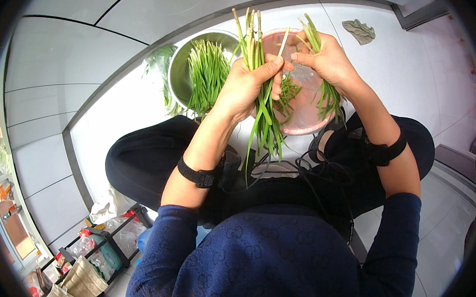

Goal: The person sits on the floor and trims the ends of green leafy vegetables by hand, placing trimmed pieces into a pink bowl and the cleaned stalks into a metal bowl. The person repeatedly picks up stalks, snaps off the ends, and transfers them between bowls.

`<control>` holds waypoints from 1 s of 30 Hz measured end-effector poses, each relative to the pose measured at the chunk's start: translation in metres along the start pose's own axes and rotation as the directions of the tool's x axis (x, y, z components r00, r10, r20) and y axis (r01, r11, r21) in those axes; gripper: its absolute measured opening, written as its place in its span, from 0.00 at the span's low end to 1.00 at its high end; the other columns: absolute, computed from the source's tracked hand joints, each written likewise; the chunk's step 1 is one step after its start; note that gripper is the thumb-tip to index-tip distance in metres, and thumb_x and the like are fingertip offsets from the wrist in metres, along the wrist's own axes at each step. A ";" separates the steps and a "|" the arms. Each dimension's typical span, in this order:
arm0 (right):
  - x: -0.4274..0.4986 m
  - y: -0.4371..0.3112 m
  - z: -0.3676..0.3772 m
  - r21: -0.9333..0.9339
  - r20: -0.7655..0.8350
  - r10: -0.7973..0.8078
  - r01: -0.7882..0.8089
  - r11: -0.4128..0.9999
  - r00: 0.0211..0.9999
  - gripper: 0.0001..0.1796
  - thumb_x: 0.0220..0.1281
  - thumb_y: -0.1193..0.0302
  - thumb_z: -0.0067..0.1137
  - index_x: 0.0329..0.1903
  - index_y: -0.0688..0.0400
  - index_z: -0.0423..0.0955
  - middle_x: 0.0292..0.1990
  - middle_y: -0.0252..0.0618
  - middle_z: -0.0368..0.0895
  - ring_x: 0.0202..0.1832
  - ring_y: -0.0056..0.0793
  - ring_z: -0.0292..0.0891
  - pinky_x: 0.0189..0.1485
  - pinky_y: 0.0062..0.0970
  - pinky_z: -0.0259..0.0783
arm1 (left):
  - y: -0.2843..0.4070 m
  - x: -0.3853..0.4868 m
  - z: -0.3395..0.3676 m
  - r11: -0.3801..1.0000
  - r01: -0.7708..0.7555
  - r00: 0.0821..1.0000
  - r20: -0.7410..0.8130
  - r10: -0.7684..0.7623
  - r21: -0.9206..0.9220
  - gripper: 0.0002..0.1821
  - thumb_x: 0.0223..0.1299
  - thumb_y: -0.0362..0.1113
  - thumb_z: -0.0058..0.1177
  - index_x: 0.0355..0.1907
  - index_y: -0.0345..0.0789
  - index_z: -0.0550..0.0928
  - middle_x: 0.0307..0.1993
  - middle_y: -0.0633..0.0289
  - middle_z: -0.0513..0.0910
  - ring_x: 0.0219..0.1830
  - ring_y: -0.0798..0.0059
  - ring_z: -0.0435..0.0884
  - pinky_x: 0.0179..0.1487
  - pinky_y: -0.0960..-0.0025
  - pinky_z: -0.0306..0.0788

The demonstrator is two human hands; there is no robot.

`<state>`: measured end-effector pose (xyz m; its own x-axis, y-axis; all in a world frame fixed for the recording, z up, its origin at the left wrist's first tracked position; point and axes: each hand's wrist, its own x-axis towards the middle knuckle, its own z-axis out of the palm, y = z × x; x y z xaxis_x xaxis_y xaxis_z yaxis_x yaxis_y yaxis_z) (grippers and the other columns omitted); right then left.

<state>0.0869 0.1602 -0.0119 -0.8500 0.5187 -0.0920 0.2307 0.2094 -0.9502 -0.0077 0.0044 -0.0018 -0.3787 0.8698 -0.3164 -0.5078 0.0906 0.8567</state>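
Note:
My left hand (245, 82) holds a bunch of long green stalks, probably garlic chives (253, 48), with their pale ends up and the leaves hanging down. One stalk is pinched between thumb and fingers. To its right, my right hand (327, 60) grips a smaller bunch of chives (312, 33), its leaves drooping below the palm. Both hands are above a pink basin (303, 129) lined with clear plastic, where loose green scraps (288, 90) lie. Beside it, a steel bowl (177, 89) holds an upright bundle of chives (209, 72).
A plastic bag with greens (161, 76) lies left of the steel bowl. A crumpled grey-green cloth (359, 32) lies on the tiled floor at the upper right. Black cables (310, 164) cross my lap. A black rack (114, 239) with bags stands at the lower left, near grey cabinets (57, 54).

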 end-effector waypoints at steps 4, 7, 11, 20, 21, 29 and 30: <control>-0.004 -0.011 -0.006 0.361 0.151 0.156 -0.202 0.910 0.976 0.08 0.56 0.69 0.60 0.32 0.59 0.73 0.16 0.20 0.62 0.13 0.07 0.48 0.14 0.14 0.42 | 0.000 0.001 0.000 1.000 0.010 1.000 0.020 -0.010 0.019 0.12 0.63 0.35 0.48 0.37 0.27 0.78 0.19 0.66 0.74 0.18 0.81 0.72 0.24 0.80 0.67; -0.007 -0.016 -0.005 0.504 0.191 0.105 -0.189 0.843 0.976 0.09 0.57 0.67 0.61 0.28 0.57 0.71 0.15 0.21 0.62 0.13 0.07 0.49 0.14 0.13 0.43 | -0.002 0.001 0.002 0.998 -0.030 0.998 0.051 0.027 0.054 0.12 0.63 0.36 0.48 0.38 0.27 0.78 0.20 0.65 0.76 0.19 0.82 0.73 0.24 0.81 0.68; -0.009 -0.017 0.001 0.500 0.122 0.100 -0.148 0.853 0.987 0.11 0.60 0.67 0.58 0.26 0.56 0.68 0.17 0.22 0.63 0.13 0.06 0.48 0.14 0.13 0.42 | -0.002 0.001 0.004 0.999 -0.033 0.997 0.070 0.031 0.027 0.11 0.63 0.36 0.48 0.37 0.29 0.77 0.22 0.63 0.77 0.19 0.81 0.74 0.24 0.81 0.68; -0.009 -0.022 -0.009 0.406 0.130 0.001 -0.054 0.912 0.992 0.08 0.62 0.69 0.54 0.30 0.60 0.71 0.20 0.26 0.68 0.14 0.06 0.49 0.14 0.11 0.43 | 0.002 0.003 -0.006 0.981 0.053 0.983 0.183 -0.018 -0.189 0.10 0.63 0.36 0.47 0.34 0.29 0.76 0.21 0.60 0.78 0.18 0.79 0.75 0.23 0.79 0.71; -0.009 -0.023 -0.009 0.410 0.133 -0.018 -0.039 0.911 0.991 0.08 0.62 0.70 0.54 0.31 0.61 0.71 0.20 0.26 0.68 0.14 0.06 0.49 0.14 0.11 0.43 | 0.002 0.003 -0.007 0.979 0.049 0.981 0.194 -0.010 -0.197 0.10 0.63 0.36 0.47 0.34 0.29 0.76 0.21 0.60 0.78 0.18 0.79 0.75 0.23 0.79 0.71; -0.004 -0.022 -0.018 0.368 -0.021 0.074 -0.061 0.928 0.997 0.11 0.63 0.66 0.52 0.30 0.60 0.70 0.17 0.22 0.60 0.14 0.06 0.49 0.14 0.12 0.42 | 0.002 0.002 -0.009 0.977 0.067 0.981 0.194 -0.027 -0.204 0.09 0.63 0.34 0.47 0.34 0.29 0.76 0.21 0.60 0.77 0.18 0.78 0.74 0.23 0.79 0.70; -0.005 -0.022 -0.017 0.345 -0.019 0.114 -0.101 0.933 0.993 0.10 0.62 0.66 0.54 0.30 0.60 0.70 0.16 0.22 0.60 0.14 0.06 0.49 0.14 0.12 0.42 | 0.002 0.002 -0.009 0.977 0.066 0.981 0.190 -0.027 -0.203 0.09 0.63 0.34 0.47 0.34 0.29 0.76 0.21 0.60 0.77 0.18 0.78 0.74 0.23 0.79 0.70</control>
<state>0.0939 0.1670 0.0140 -0.8090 0.5547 -0.1945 0.1374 -0.1433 -0.9801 -0.0162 0.0023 -0.0043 -0.2110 0.9433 -0.2563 -0.6782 0.0475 0.7333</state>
